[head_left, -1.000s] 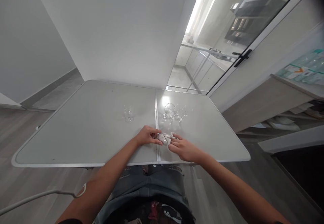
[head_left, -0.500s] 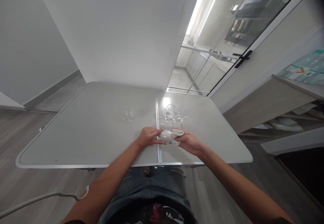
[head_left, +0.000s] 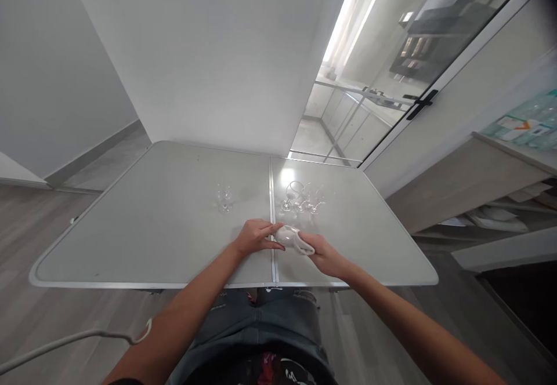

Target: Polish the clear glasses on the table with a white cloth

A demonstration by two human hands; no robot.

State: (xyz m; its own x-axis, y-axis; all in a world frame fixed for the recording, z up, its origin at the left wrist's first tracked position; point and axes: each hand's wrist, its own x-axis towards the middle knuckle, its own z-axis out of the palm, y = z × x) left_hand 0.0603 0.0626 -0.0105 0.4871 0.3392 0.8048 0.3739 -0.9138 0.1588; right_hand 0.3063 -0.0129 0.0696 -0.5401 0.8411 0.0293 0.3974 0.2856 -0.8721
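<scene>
My left hand [head_left: 256, 237] is closed around one end of a clear stemmed glass [head_left: 285, 236], which lies on its side just over the table's middle seam. At the glass's other end, my right hand [head_left: 324, 254] grips a folded white cloth [head_left: 304, 247] pressed against it. The rim is hidden by the cloth, and the stem is mostly covered by my left fingers. Beyond my hands, several clear stemmed glasses [head_left: 299, 204] stand close together on the right half. One more clear glass [head_left: 224, 202] stands alone on the left half.
The pale folding table [head_left: 165, 217] has a metal edge and a central seam. A white wall [head_left: 209, 72] rises behind it. To the right are a glass door with a black handle [head_left: 422, 105] and a shelf [head_left: 474, 182] bearing wrapped bottles. A white cable [head_left: 78, 337] hangs near my left forearm.
My right hand has turned and shifted the cloth, which is now bunched lower over the glass's end. The left hand keeps its hold. The view has moved slightly.
</scene>
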